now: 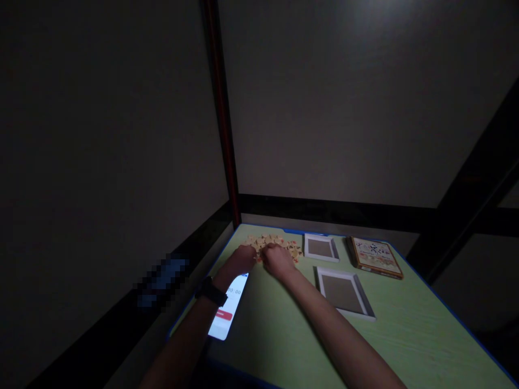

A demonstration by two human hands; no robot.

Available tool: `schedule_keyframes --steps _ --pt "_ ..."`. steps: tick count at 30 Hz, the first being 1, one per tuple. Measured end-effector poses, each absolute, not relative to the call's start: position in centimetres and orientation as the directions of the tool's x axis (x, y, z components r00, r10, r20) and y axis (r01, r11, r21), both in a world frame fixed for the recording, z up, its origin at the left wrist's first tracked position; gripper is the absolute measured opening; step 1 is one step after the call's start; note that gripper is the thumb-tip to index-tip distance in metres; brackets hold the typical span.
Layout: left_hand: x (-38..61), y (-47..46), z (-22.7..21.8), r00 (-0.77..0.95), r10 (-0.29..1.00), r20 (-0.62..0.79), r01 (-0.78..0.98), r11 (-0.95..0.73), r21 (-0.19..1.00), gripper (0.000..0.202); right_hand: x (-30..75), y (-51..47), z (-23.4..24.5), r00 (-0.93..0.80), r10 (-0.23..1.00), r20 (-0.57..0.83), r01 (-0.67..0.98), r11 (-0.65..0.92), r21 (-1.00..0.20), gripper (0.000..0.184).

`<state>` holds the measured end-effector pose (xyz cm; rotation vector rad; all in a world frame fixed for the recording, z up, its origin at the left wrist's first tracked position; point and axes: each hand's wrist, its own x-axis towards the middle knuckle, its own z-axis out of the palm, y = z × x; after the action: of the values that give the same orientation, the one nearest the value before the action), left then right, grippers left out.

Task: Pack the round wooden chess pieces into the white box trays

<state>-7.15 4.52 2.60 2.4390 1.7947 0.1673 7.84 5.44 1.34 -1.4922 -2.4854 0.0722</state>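
The pile of puzzle pieces [284,244] lies at the 11 o'clock corner of the green table [405,324]. Our left hand [242,258] and right hand [277,259] rest side by side on its near edge, knuckles up and fingers curled onto the pieces; we cannot tell whether either pinches one. A black wristband [211,292] sits on the left wrist. At 7 o'clock from that hand lies a lit phone [227,316]. At 3 o'clock from the pile lies a small white frame [307,247], beyond it a picture box [375,256]; a larger frame [321,289] lies at 4 o'clock.

Two white trays [321,248] [344,293], one box [376,256], one phone [227,310], one pile of pieces [279,242].
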Motion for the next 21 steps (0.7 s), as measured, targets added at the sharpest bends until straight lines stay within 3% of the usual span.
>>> schedule_keyframes --steps 4,8,11,15,21 --pt "-7.7 4.6 3.2 0.342 0.939 -0.029 0.915 -0.325 0.24 0.022 8.1 5.5 1.6 -0.449 0.872 0.194 0.851 0.483 -0.206 0.028" --pt "-7.6 4.6 2.8 0.34 0.941 0.007 0.895 -0.326 0.304 0.026 9.3 5.1 2.3 -0.415 0.882 0.225 0.845 0.465 -0.264 0.031" --pt "-7.5 4.8 2.4 0.321 0.947 0.026 0.896 -0.312 0.317 0.024 10.5 4.1 1.9 -0.397 0.878 0.267 0.78 0.477 -0.405 0.038" --pt "-7.5 4.9 2.3 0.309 0.951 0.036 0.903 -0.305 0.302 0.022 11.4 2.4 0.2 -0.448 0.838 0.312 0.599 0.541 -0.591 0.033" --pt "-7.5 4.0 2.7 0.31 0.95 0.034 0.925 -0.309 0.221 0.026 11.0 1.3 -0.9 -0.493 0.823 0.282 0.629 0.561 -0.539 0.031"
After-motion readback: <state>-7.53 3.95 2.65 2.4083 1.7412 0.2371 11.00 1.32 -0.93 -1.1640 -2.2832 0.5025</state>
